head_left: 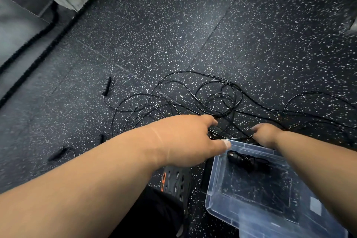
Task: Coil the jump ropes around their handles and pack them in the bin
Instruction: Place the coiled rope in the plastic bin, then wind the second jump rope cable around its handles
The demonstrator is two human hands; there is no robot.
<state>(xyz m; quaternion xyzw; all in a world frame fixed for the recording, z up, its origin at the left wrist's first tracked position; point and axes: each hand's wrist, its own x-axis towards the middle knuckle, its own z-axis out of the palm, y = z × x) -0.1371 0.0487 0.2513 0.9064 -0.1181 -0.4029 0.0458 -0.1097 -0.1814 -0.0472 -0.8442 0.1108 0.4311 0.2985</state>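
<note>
On the black speckled rubber floor [251, 25] the tangled thin black jump ropes [212, 98] sprawl beyond the clear plastic bin [214, 195] holding one coiled rope bundle [245, 160], and both hands, left [185, 139] and right [265, 134], reach in, grip hidden, so I'd fear snagged loops tightening into knots.

Black ropes [212, 98], white-speckled black floor [251, 35]

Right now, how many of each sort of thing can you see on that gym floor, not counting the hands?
Loose black handles on the floor: 3
Coiled rope bundles in the bin: 1
Clear plastic bins: 1
Tangles of loose black cord, separate ropes not countable: 1
Shoes: 1
Total: 7
</note>
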